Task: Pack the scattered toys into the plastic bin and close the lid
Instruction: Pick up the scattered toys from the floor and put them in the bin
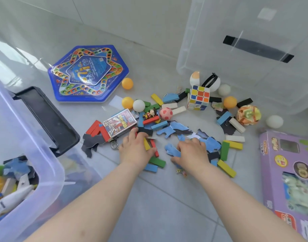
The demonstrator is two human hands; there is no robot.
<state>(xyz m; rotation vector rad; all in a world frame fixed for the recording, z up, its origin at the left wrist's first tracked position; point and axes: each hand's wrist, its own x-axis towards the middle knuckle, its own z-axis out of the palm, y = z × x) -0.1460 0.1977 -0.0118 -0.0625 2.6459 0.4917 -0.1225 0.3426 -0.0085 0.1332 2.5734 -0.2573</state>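
Toys lie scattered on the grey tiled floor. My left hand [135,148] curls around several coloured wooden blocks [150,145], yellow and red among them. My right hand [191,151] lies on blue puzzle pieces [172,151], fingers bent over them. The clear plastic bin [50,165] stands at the lower left with a toy plane [12,198] and puzzle pieces inside; its dark handle [48,117] faces the pile. The clear lid [251,49] leans at the upper right. A puzzle cube [199,97], a card box [120,122] and several balls lie beyond my hands.
A blue hexagonal game board [87,74] lies at the back left with an orange ball [127,83] beside it. A purple toy box [287,173] lies at the right edge. A crumpled patterned ball [248,115] and a white ball [274,121] sit near the lid.
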